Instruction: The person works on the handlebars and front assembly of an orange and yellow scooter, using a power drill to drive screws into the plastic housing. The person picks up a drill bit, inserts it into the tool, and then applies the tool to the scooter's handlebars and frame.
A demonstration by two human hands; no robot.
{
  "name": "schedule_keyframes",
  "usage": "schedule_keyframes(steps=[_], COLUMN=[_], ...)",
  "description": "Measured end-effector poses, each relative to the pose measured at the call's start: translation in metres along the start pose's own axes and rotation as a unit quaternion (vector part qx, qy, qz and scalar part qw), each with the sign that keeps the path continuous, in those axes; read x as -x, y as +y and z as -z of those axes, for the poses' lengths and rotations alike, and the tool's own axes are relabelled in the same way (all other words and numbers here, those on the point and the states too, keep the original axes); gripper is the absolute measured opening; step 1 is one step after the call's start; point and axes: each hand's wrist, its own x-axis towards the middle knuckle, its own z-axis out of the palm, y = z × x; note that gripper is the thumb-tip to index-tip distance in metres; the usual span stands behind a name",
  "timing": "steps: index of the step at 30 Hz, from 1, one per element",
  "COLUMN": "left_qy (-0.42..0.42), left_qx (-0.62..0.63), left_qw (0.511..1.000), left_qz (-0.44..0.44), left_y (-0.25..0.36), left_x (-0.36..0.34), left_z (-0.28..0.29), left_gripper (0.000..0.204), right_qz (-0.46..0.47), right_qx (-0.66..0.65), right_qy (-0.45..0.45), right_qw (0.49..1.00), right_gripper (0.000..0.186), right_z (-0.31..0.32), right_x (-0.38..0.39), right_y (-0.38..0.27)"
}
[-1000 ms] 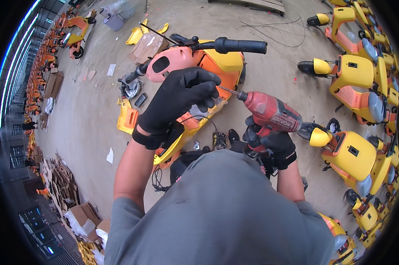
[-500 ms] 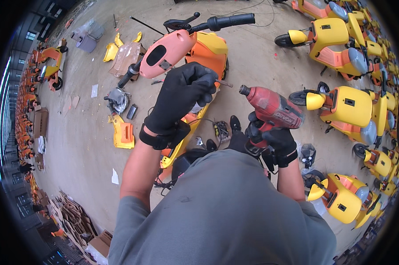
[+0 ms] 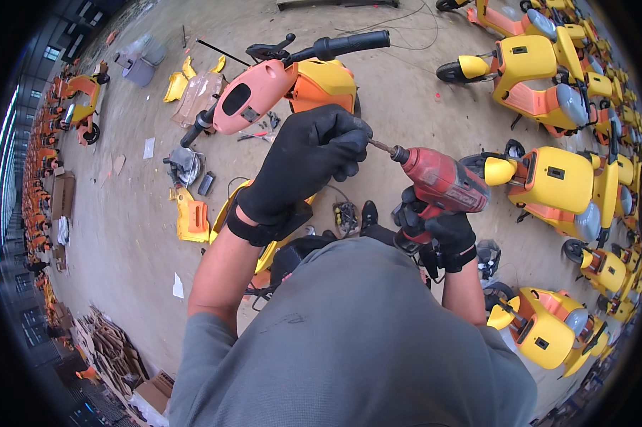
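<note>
Pinching the slim bit [image 3: 381, 146] in the left grip [image 3: 310, 156], wrapping the right grip [image 3: 452, 229] around the handle of the red power driver [image 3: 443, 179], beyond the grey shirt [image 3: 356, 334]. Aiming its nose at the left grip, along a long axis sloping from upper left to lower right.

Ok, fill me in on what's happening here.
A person in black gloves is working with a drill bit. The left hand pinches the thin bit by one end; its other end is at the nose of the red power drill, which the right hand grips. Whether it is seated, I can't tell. A pink-and-yellow scooter stands beyond.
</note>
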Motion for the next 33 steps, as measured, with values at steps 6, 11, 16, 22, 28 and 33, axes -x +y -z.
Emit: schedule_keyframes(steps=[6, 11, 16, 22, 28, 33], left_qy=[0.02, 0.012, 0.022, 0.035, 0.048, 0.044], left_qx=[-0.031, -0.174, -0.223, -0.302, -0.3, -0.195], left_qw=[0.999, 0.973, 0.96, 0.941, 0.934, 0.974], left_qz=[-0.028, -0.149, -0.167, -0.151, -0.188, -0.102], left_y=[0.003, -0.005, -0.005, -0.002, -0.032, -0.045], left_x=[-0.014, -0.023, -0.028, -0.018, -0.012, 0.001], left_z=[-0.026, -0.036, -0.037, -0.03, -0.027, -0.02], left_gripper=[0.013, 0.008, 0.008, 0.007, 0.008, 0.009], right_qz=[-0.011, -0.048, -0.091, -0.154, -0.201, -0.209], right_qx=[-0.018, -0.065, -0.045, 0.032, 0.098, 0.153], right_qy=[0.019, -0.075, -0.074, -0.046, -0.106, -0.138], right_qw=[1.0, 0.994, 0.992, 0.987, 0.969, 0.956], right_gripper=[0.073, 0.072, 0.069, 0.064, 0.041, 0.047], right_z=[0.026, 0.06, 0.086, 0.077, 0.089, 0.079], right_x=[0.004, -0.004, -0.012, -0.036, -0.037, -0.044], right_y=[-0.019, -0.031, -0.049, -0.057, -0.048, -0.047])
